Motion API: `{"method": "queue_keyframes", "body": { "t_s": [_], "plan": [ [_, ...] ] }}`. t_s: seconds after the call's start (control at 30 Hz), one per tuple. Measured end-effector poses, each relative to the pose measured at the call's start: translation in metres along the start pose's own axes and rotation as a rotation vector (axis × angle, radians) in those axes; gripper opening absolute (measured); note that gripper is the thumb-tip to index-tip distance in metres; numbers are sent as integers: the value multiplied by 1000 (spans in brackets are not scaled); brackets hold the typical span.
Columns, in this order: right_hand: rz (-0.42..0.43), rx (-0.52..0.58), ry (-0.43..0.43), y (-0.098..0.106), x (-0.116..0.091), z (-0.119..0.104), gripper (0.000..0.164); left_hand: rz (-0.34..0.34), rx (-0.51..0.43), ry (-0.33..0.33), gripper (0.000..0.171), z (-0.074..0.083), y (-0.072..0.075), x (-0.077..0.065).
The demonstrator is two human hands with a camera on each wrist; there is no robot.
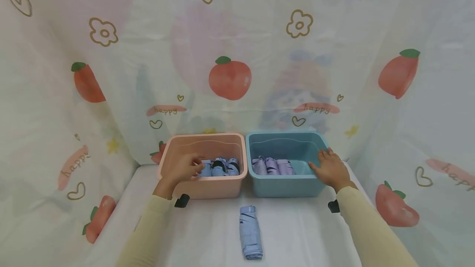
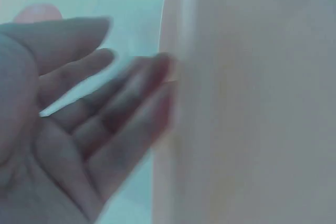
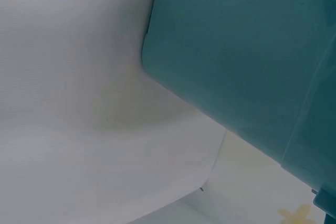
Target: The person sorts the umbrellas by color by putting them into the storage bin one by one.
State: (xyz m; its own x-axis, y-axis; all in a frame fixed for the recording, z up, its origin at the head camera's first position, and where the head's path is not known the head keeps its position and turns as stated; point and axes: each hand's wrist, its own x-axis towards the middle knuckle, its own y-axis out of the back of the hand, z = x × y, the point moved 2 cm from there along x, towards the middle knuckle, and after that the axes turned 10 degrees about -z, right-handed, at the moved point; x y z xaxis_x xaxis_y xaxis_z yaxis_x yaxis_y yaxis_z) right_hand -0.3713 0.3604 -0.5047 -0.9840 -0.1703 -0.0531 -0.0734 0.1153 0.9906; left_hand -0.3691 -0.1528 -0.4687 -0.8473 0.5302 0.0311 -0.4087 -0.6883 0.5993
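My left hand (image 1: 183, 169) hovers at the front left of the pink bin (image 1: 219, 188), its fingers loosely bent and holding nothing. In the left wrist view the fingers (image 2: 131, 124) are blurred beside the bin's pale wall (image 2: 252, 103). Several blue rolled bundles, like folded umbrellas (image 1: 219, 167), stand inside that bin. My right hand (image 1: 331, 169) rests on the right rim of the blue bin (image 1: 285, 187), fingers spread. Purple rolled bundles (image 1: 272, 167) stand in this bin's left part. A blue rolled bundle (image 1: 250, 233) lies on the table before the bins. The right wrist view shows only bin wall (image 3: 236, 66), no hand.
The two bins stand side by side on a white-covered table (image 1: 211, 234). Behind and at both sides hangs a printed curtain (image 1: 230, 24) with fruit, hearts and flowers. Black wrist devices (image 1: 182, 200) sit at both cuffs.
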Motion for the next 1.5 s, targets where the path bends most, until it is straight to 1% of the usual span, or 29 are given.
{"method": "queue_keyframes", "body": {
  "t_s": [0.07,0.13,0.17,0.2,0.23,0.3,0.37,0.47,0.53,0.63,0.7,0.77,0.83,0.9,1.0,1.07,1.13,1.17,1.23,1.33,1.4,1.5],
  "plan": [
    [5,6,1,1,-1,3,81,50,-74,-48,34,3,-14,-8],
    [2,9,0,1,-3,6,80,109,-111,-93,30,6,-28,-15],
    [2,14,0,1,-3,7,81,129,-131,-101,30,7,-35,-18],
    [3,16,1,2,-4,7,81,144,-142,-89,30,8,-43,-22],
    [4,17,-2,2,-5,8,82,149,-134,-57,30,9,-51,-25],
    [9,19,-8,3,-7,8,84,121,-146,-16,31,9,-70,-30],
    [13,35,-17,3,-9,8,85,59,-160,28,32,8,-92,-34],
    [9,57,-23,-1,-9,6,85,-46,-179,58,33,0,-128,-38],
    [2,73,-24,-4,-9,4,85,-98,-174,93,32,-5,-151,-40],
    [5,74,-16,-8,-7,1,86,-138,-168,125,31,-13,-182,-41],
    [11,71,-13,-9,-6,-1,86,-148,-164,137,30,-17,-198,-40],
    [14,61,-14,-9,-5,-2,87,-149,-139,132,31,-20,-212,-40],
    [13,51,-18,-9,-4,-2,86,-145,-89,130,33,-21,-224,-40],
    [17,44,-20,-8,-3,-2,85,-141,-13,160,36,-22,-234,-40],
    [26,35,-18,-7,-2,-2,82,-132,91,250,44,-23,-248,-40],
    [30,27,-17,-5,-1,-1,81,-127,136,312,51,-25,-256,-40],
    [26,18,-17,-5,-1,0,81,-120,159,362,57,-26,-262,-41],
    [23,15,-16,-5,0,0,80,-117,170,377,60,-26,-264,-41],
    [18,18,-15,-5,0,1,80,-99,189,381,62,-25,-268,-42],
    [13,21,-15,-4,0,2,80,-53,196,384,61,-19,-273,-40],
    [9,24,-14,-3,0,2,81,-17,192,378,59,-13,-276,-38],
    [8,22,-6,-3,2,2,80,35,163,391,57,-6,-279,-34]
  ]
}}
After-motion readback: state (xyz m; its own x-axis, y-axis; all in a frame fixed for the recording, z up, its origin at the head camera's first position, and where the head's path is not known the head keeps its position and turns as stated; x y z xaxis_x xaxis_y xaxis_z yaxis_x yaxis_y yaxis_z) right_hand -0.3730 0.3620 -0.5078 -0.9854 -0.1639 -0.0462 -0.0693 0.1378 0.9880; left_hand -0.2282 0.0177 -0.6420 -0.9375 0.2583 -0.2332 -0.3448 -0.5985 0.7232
